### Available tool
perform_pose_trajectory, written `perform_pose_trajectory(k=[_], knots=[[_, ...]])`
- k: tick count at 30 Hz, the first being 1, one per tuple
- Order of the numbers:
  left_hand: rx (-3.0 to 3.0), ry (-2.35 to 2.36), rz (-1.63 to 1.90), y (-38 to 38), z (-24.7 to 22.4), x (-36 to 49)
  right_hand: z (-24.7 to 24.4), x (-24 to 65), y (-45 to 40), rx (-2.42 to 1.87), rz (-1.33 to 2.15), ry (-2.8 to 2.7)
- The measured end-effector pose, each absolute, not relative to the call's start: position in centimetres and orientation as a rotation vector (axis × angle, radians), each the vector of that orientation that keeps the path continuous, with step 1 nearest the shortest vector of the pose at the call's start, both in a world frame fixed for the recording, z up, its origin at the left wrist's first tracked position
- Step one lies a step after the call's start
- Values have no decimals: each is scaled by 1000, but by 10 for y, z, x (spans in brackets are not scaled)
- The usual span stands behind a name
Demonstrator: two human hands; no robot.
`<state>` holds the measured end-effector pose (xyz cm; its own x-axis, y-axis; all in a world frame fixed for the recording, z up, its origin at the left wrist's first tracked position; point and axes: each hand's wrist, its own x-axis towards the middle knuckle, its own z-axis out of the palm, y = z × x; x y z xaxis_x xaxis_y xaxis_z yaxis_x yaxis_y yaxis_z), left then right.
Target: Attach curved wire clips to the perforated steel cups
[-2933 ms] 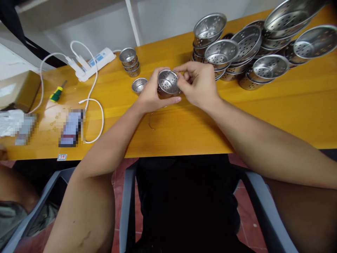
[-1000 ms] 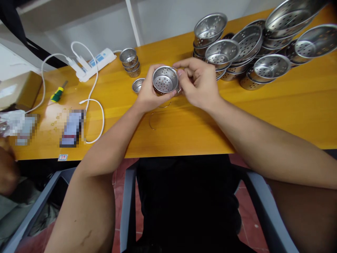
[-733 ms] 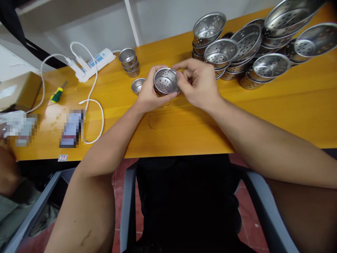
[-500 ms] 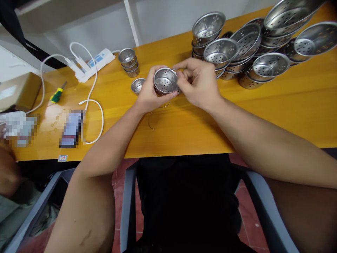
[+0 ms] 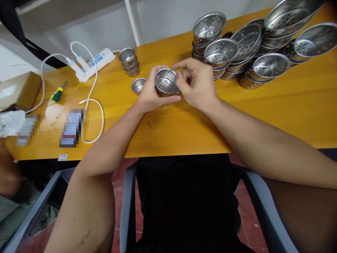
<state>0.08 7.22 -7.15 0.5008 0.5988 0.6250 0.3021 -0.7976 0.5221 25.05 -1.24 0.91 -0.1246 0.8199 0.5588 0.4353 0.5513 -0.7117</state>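
My left hand [image 5: 151,93] is wrapped round a small perforated metal cup [image 5: 165,81], its open top tilted toward me. At the cup's right rim, the thumb and bent fingers of my right hand [image 5: 196,82] are pinched together; what lies between them is hidden. A short bit of wire shows just below those fingertips. Beneath the left hand, a thin curved wire [image 5: 150,121] rests on the table. Behind the left wrist stands another small perforated cup [image 5: 138,85], partly covered by the hand.
Stacked small cups [image 5: 128,58] stand at the back. Larger perforated metal baskets [image 5: 221,52] crowd the right rear. On the left are a power strip [image 5: 94,65] with white cables, a screwdriver [image 5: 57,95], a cardboard box [image 5: 19,91] and a blurred phone [image 5: 71,128]. Another person's arm [image 5: 9,172] shows at far left.
The cup and both hands have barely shifted. My left thumb now reaches slightly farther right below the cup. At far left, the other person's hand has withdrawn from the clear plastic bag.
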Motion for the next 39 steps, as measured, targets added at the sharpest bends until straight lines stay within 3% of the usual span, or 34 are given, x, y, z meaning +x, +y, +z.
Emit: perform_pose_trajectory(k=[10, 20, 39], knots=[[2361, 768, 1288, 68, -63, 0, 14, 244, -13, -892, 559, -1698], [2296, 644, 1245, 68, -49, -11, 18, 253, -5, -569, 1072, -1739], [2298, 774, 1150, 39, -33, 1, 34, 247, -19, -554, 1149, -1585]])
